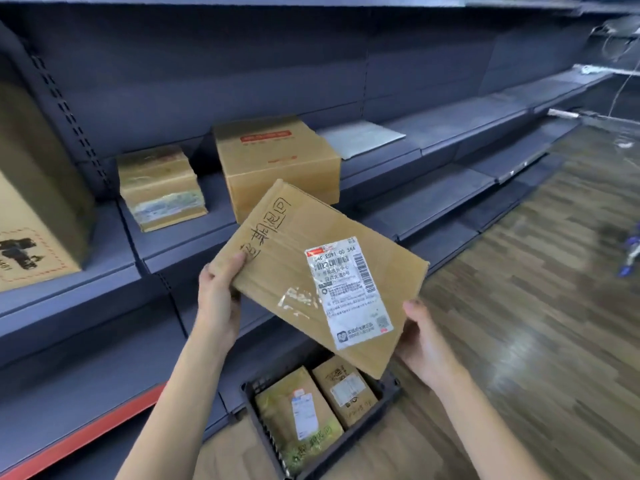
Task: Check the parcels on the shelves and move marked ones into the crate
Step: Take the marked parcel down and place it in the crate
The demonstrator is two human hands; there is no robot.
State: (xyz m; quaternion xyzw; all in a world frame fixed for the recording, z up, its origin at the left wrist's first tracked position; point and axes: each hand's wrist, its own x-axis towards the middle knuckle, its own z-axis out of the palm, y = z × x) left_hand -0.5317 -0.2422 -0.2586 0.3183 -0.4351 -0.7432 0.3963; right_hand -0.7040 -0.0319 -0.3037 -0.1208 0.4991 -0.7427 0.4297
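Your left hand and right hand each have a grip on the marked parcel, apparently above the crate holding two parcels.

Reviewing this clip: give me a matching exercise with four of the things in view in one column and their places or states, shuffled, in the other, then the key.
Things:
1. held parcel
2. crate
3. taped box
4. grey envelope

Places or states:
A. lies flat on the shelf, right of the boxes
B. on the floor, two parcels inside
C. gripped by the left hand and right hand, handwriting on top
D. stands on the shelf, left of a bigger box

Pairs: 1-C, 2-B, 3-D, 4-A
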